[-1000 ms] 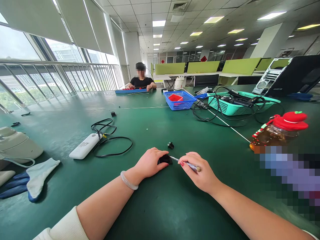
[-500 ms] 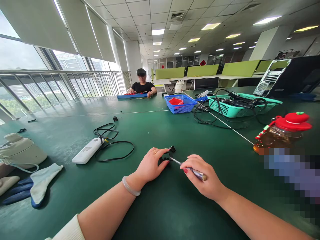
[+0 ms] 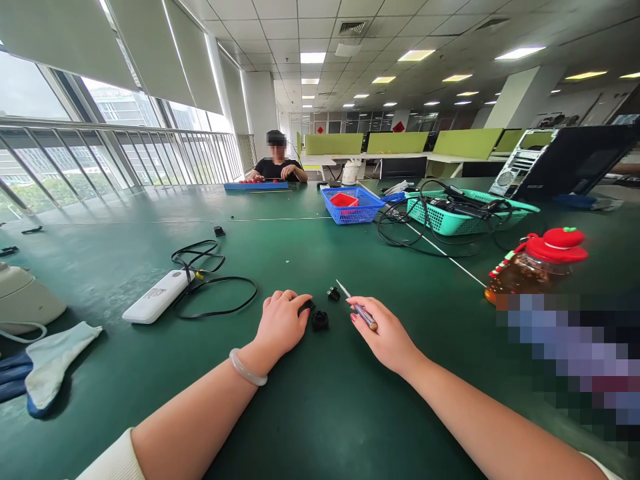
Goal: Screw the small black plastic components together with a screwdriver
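My left hand (image 3: 285, 323) rests on the green table, its thumb and fingers closed on a small black plastic piece (image 3: 307, 306), mostly covered by them. Beside the thumb lies a chunky black plastic part (image 3: 320, 321) with a hollow in it. Farther back is a smaller black part (image 3: 333, 293) with thin prongs. My right hand (image 3: 383, 333) grips a slim pointed tool (image 3: 364, 316) with a shiny handle and brass-coloured end. The tool's tip points away to the left, above the table and apart from the black parts.
On the left are a white power bank (image 3: 157, 297), a looped black cable (image 3: 250, 303) and a work glove (image 3: 63, 367). Farther back stand a blue basket (image 3: 355, 213) and a green basket (image 3: 435, 222) of cables. A red-lidded jar (image 3: 543, 263) is right. A person (image 3: 277, 163) sits opposite.
My hands have moved apart. The tool's tip has come away from the black piece at my left fingers, and a chunky black part now lies uncovered between my hands. The view has shifted slightly.
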`<state>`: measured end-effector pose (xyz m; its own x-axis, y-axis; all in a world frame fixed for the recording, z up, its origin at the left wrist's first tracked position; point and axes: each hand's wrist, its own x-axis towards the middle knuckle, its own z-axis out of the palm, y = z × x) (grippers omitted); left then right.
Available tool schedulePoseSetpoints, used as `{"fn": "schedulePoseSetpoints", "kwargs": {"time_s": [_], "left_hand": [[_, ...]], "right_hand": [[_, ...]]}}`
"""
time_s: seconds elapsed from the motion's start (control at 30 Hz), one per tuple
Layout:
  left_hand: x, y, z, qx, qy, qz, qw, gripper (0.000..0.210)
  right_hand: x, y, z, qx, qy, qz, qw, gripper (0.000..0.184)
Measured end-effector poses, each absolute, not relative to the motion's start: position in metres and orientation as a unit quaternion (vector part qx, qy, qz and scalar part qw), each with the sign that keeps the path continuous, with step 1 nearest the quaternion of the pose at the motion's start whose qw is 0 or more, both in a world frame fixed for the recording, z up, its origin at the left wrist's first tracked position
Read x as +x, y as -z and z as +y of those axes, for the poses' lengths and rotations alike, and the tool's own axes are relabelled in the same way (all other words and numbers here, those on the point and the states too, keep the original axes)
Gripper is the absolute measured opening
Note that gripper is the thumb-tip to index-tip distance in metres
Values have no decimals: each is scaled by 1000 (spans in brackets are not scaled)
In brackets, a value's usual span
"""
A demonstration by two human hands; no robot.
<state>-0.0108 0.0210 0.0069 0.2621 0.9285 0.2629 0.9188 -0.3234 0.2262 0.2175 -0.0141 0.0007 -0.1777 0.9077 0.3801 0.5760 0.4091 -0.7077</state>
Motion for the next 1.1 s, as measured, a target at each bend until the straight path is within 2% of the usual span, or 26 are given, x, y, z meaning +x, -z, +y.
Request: {"fn": "schedulePoseSetpoints", "kwargs": {"time_s": [0.27,0.4,0.57,0.7,1.1], "left_hand": [[-7,-12,20,775,-197,600,34,26],[-6,-12,18,826,-236,505,81,30],[-7,-8,16,880,-206,417,92,42],[-7,-4,19,875,-177,435,114,33],[-8,-3,24,824,-202,523,77,34]], "right_hand": [[217,2,-12,-502,-206,-754,371,28],[216,1,-11,-494,-201,-760,371,27],[215,1,-11,-485,-187,-766,378,28],[215,2,-11,-490,-184,-768,370,27],[215,4,-7,-511,-176,-763,355,30]]}}
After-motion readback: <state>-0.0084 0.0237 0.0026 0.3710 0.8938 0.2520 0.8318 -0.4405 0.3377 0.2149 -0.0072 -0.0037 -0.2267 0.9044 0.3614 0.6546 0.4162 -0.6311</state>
